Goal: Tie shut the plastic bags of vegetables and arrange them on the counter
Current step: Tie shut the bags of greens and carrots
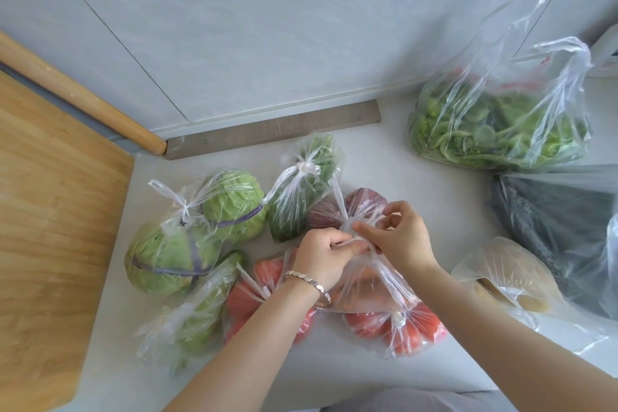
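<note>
Both hands meet over a clear bag of orange vegetables (364,284) mid-counter (384,150): the left hand (322,252) and right hand (399,237) each pinch a twisted handle, the knot directly between them, bag hanging below.

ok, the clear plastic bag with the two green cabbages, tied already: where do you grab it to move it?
Take the clear plastic bag of two green cabbages by the twisted neck just under its knot, coming from above. The knot stands up between the two heads with loose handle tails, so fingers can probably close round it without pressing the leaves. Both cabbages look heavy; a second hand underneath may help.
</note>
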`<act>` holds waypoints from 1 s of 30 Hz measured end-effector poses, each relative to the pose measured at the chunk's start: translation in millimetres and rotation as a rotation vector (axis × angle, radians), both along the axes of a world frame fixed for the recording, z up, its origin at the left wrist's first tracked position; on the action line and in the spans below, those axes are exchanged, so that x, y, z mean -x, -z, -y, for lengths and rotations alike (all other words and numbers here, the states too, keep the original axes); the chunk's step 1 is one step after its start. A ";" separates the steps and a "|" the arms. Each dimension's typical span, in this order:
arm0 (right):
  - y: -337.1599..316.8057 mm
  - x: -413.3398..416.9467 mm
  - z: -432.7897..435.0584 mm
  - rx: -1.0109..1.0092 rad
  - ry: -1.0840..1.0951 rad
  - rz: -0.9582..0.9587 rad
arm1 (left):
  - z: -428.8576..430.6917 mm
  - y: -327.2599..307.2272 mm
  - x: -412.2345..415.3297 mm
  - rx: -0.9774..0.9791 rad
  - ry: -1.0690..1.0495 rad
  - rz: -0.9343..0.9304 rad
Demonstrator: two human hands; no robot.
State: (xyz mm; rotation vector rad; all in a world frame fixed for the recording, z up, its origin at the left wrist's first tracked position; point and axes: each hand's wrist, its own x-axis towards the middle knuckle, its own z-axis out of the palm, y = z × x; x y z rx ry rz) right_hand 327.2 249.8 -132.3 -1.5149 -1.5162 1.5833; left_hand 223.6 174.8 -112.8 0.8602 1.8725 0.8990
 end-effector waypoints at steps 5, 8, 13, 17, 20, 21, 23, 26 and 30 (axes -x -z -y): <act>-5.2 -15.7 8.3 -0.249 -0.305 -0.030 | 1.6 -1.8 2.7 0.011 0.045 -0.002; -7.2 -25.4 10.6 -0.504 -0.513 0.006 | 0.0 -6.3 6.0 0.049 0.160 -0.087; -1.6 -22.9 18.1 -0.645 -0.662 0.099 | -4.5 -23.2 10.7 0.122 0.352 -0.299; -0.9 -17.7 19.5 -0.623 -0.661 0.203 | -3.6 -27.3 6.6 0.075 0.473 -0.545; -5.9 -18.0 14.4 -0.606 -0.663 0.154 | -1.0 -28.9 7.4 0.020 0.443 -0.552; -7.8 -17.9 13.4 -0.613 -0.669 0.157 | -1.0 -29.5 7.4 -0.002 0.442 -0.551; -8.6 -15.6 13.9 -0.657 -0.685 0.198 | -1.9 -31.7 5.0 -0.012 0.501 -0.581; -8.8 -13.0 17.6 -0.670 -0.728 0.237 | -2.3 -31.4 2.5 0.050 0.591 -0.647; -4.4 -16.2 17.4 -0.709 -0.670 0.205 | 1.1 -26.9 4.2 0.063 0.549 -0.633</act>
